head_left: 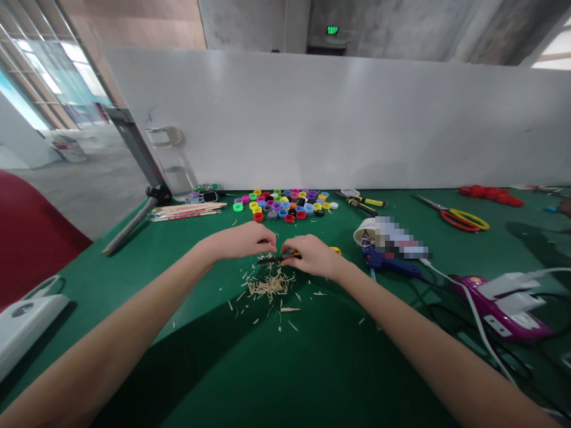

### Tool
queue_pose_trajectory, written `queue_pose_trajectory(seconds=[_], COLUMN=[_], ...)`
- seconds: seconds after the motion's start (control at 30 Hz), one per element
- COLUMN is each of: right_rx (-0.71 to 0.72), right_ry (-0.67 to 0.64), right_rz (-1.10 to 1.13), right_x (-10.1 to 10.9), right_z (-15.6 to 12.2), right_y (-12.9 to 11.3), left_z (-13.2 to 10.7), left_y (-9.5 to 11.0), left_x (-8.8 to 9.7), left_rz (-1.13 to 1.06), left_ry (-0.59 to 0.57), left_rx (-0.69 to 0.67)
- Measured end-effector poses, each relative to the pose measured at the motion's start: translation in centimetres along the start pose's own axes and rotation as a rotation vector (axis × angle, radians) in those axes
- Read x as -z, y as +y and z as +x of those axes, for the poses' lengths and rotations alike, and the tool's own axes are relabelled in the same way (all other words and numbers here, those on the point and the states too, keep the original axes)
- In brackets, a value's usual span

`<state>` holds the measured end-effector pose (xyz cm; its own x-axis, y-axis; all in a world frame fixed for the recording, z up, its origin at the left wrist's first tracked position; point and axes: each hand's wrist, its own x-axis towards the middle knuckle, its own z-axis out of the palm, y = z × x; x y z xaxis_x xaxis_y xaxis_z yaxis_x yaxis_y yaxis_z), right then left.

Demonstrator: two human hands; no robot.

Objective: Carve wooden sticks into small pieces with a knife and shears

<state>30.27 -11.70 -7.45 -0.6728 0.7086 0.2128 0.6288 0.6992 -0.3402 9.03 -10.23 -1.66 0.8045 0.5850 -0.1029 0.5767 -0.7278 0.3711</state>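
My right hand (310, 254) is closed around a utility knife (271, 260), its dark blade pointing left and a bit of yellow handle showing behind the hand. Just left of it, my left hand (256, 241) is pinched, fingertips down, close to the blade. Whatever lies between those fingertips is too small or hidden to make out. Beneath both hands a loose heap of pale wood shavings (270, 286) lies on the green tabletop (285, 368), with slivers scattered around it.
Colourful bottle caps (284, 205) lie at the back, wooden sticks (190, 210) to their left. Rightward are pliers (363, 205), a tipped white cup (366, 229), a blue glue gun (392, 263), scissors (459, 217) and a purple power strip (499, 309) with cables. A white panel (334, 125) stands behind.
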Motion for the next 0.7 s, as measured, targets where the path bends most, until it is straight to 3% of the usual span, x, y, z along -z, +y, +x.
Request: queue_pose_trajectory(seconds=[0.5, 0.7], right_rx=[-0.004, -0.030], right_ry=[0.017, -0.049], right_rz=[0.006, -0.012], right_x=[0.3, -0.1], right_z=[-0.7, -0.7], right_y=[-0.2, -0.3], left_z=[0.1, 0.2], left_y=[2.3, 2.3], left_x=[-0.6, -0.7], left_rz=[0.132, 0.103], left_ry=[0.055, 0.069], left_rx=[0.035, 0.055])
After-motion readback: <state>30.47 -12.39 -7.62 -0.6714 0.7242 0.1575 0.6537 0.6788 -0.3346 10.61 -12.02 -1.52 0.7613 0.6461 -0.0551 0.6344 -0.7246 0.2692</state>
